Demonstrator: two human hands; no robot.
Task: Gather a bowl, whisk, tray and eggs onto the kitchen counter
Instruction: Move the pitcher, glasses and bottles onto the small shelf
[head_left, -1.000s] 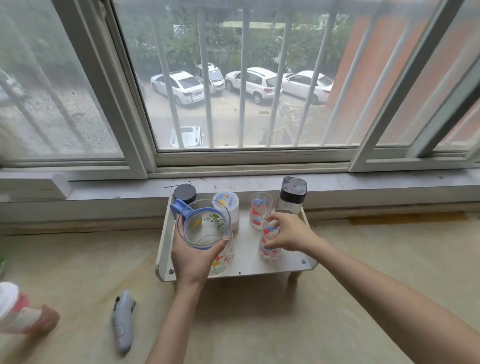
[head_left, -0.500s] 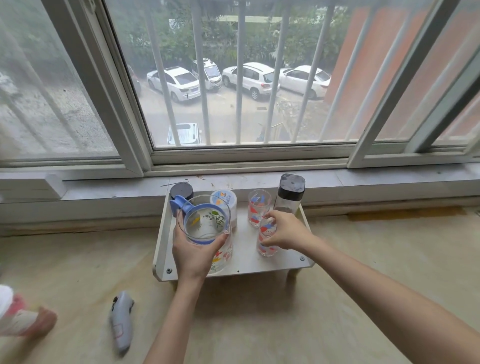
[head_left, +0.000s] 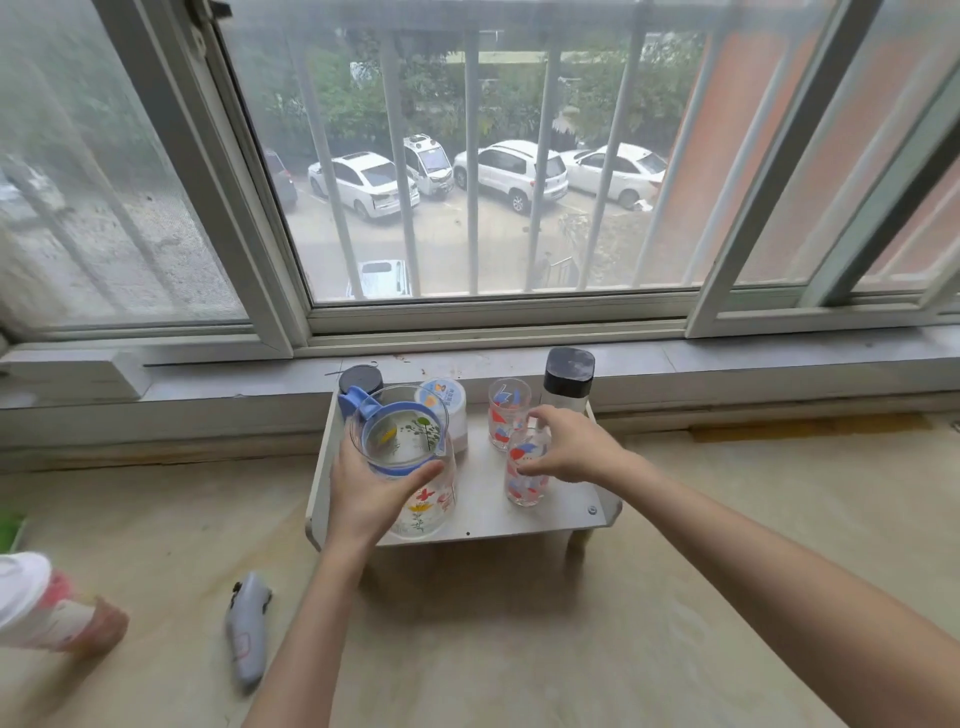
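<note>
Judge the step in hand as clearing the white short-legged tray (head_left: 483, 501), standing on the beige counter (head_left: 519, 649) against the far window sill. Find the left grip (head_left: 371, 493) wrapped, fingers and thumb, round the clear glass pitcher with the blue rim and flower print (head_left: 428, 506) at the tray's near left. Find the right grip (head_left: 571, 447) curled over the rim of the near red-and-blue patterned glass tumbler (head_left: 527, 480), thumb on its side. Lift both straight up before swinging out, to miss the second patterned tumbler (head_left: 506, 413), the clear bottle with the black cap (head_left: 569, 382), the white round tub (head_left: 447, 410) and the dark-lidded jar (head_left: 360, 379) crowded just behind. Expect slippery glass, so shift the right grip lower than the rim. Set both down well apart from the tray, short of the grey handheld tool (head_left: 247, 634) at near left. No bowl, whisk or eggs in view.
</note>
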